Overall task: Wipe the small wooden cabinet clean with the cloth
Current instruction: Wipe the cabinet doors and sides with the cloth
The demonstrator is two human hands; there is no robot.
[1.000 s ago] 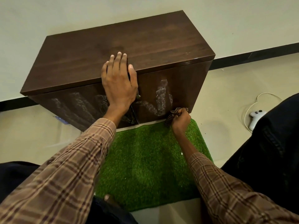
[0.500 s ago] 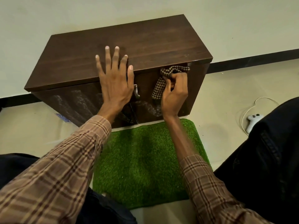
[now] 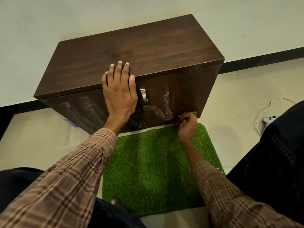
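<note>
Cabinet (image 3: 148, 51): dark wood, standing on the floor (image 3: 32, 139) at 12 o'clock, front doors showing whitish smears. Left hand (image 3: 119, 94): lying flat, fingers straight, pressing on the top front edge just beside the metal handle (image 3: 143, 94). Right hand (image 3: 188, 126): curling round the checked cloth (image 3: 180, 120), holding it against the right door's bottom corner at 2 o'clock. Green mat (image 3: 154, 167): lying before the cabinet. White controller (image 3: 269, 120): sitting at 3 o'clock.

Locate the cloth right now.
Head view: the cloth is bunched in the right hand, at the cabinet's lower right front corner, just above the green mat.
</note>
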